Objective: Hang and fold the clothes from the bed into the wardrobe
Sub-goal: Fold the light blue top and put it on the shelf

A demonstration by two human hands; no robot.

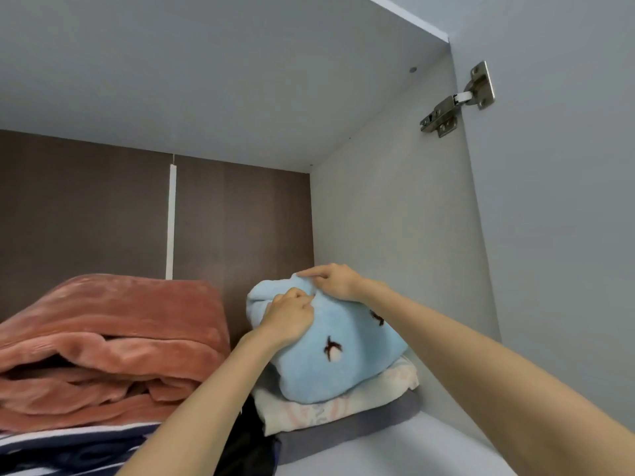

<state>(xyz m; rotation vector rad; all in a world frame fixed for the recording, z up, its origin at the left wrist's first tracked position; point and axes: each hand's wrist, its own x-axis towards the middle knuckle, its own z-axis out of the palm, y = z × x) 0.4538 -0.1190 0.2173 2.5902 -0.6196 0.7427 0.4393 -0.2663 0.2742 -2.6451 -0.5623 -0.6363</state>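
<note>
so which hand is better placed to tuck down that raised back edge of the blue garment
Probably the right hand: its fingers pinch the top back fold of the blue garment. The left hand grips lower, on the front side, steadying it.

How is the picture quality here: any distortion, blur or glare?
Head view: wide-angle distortion slants the wardrobe wall and stretches the forearms; soft even light, no glare; the left hand, right hand and blue plush garment look slightly soft.

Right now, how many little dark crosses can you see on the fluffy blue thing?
2. One cross sits low on the blue cloth, below the left hand; the other cross lies below the right hand's wrist. Folds may hide more.
</note>
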